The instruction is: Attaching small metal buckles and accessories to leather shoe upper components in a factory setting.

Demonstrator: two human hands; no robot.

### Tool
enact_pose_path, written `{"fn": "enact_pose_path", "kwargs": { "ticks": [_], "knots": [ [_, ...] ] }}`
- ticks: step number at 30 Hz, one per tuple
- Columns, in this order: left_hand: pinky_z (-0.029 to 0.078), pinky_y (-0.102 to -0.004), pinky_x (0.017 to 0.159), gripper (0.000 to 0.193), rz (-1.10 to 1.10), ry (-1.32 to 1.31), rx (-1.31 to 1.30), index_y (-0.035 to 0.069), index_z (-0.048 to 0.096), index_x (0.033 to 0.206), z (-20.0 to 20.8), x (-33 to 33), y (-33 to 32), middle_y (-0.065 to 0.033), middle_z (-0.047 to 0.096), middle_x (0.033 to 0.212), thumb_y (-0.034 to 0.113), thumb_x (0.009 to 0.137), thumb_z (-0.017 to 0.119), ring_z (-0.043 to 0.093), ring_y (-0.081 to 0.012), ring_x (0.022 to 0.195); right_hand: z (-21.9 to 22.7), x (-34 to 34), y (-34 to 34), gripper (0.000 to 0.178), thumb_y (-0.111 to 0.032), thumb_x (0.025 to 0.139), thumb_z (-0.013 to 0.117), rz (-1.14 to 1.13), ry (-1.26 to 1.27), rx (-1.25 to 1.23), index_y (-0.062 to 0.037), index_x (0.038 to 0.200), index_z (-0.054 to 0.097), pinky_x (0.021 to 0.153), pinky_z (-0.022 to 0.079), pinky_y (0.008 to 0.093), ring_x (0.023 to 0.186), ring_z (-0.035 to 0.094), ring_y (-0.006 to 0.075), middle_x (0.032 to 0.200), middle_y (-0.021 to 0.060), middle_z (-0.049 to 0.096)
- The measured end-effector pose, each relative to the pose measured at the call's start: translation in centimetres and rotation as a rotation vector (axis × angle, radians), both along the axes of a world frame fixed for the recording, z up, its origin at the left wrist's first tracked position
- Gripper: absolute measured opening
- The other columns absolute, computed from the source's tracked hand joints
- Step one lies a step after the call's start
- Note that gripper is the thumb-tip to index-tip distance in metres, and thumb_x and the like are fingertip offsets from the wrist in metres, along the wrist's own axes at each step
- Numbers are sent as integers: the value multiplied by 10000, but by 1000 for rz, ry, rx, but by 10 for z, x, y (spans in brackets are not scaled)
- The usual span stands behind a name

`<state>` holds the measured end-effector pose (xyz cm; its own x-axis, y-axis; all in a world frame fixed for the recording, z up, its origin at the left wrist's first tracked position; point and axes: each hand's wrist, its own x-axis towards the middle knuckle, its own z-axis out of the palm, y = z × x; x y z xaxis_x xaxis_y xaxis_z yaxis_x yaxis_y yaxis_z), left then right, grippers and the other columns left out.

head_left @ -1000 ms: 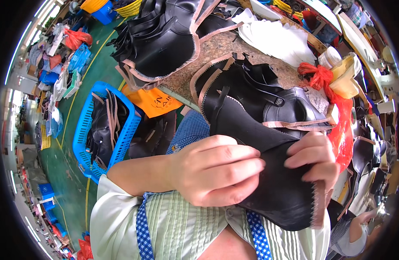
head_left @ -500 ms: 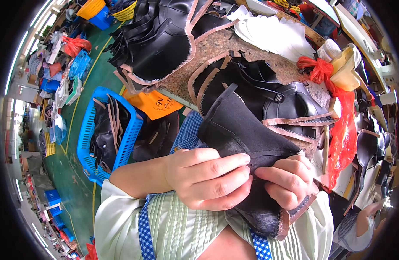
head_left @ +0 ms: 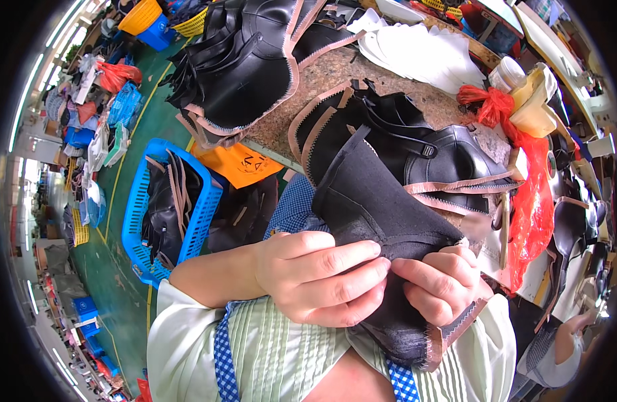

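One black shoe upper (head_left: 395, 201), pinched by my left hand (head_left: 318, 278) and my right hand (head_left: 442, 281), fingers curled (left thumb out of sight); its middle partly hidden behind them.

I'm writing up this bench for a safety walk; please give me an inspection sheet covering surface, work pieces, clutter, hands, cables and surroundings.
Surface: speckled tabletop, largely covered.
Work pieces: black boot-like piece in hand, with brown zigzag-edged trim at its lower end; far pile and near pile of black pieces on the tabletop.
Clutter: white flat pieces, red plastic bag, pale yellow container.
Hands: left hand and right hand both grip the boot-like piece, fingertips close together.
Cables: nothing seen.
Surroundings: blue basket holding black pieces, orange sheet beside the table edge, green floor; another person's arm at lower right.
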<state>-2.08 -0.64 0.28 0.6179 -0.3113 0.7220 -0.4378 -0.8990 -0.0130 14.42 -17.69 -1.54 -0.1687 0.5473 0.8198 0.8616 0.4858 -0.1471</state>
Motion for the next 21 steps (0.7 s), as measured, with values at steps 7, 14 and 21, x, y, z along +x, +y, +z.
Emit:
{"fn": "enact_pose_path", "kwargs": {
  "ticks": [7,14,21],
  "knots": [
    [356,-235,637,82,-38,63,-29,176,644,932,2,-3,3,-1,712,1043,140,859,652,673,-137,933,-2,-2,-1,160,-209,696,612,-25,-106,26,-133,830,570,579,370,231,637,503,105,982,58,722],
    [394,-231,660,93,24,-12,-46,107,638,903,-3,-6,-4,-31,720,982,166,899,566,693,-156,903,32,14,-19,120,-208,778,552,65,-373,-190,-163,887,575,633,426,281,800,587,155,1044,64,719],
    [479,-251,675,60,-71,91,-196,81,623,847,3,2,-3,-71,712,932,136,825,614,703,-195,841,31,16,-32,169,-231,795,520,-26,-600,-299,-209,958,560,714,462,274,945,611,114,1129,26,697]
  ]
}}
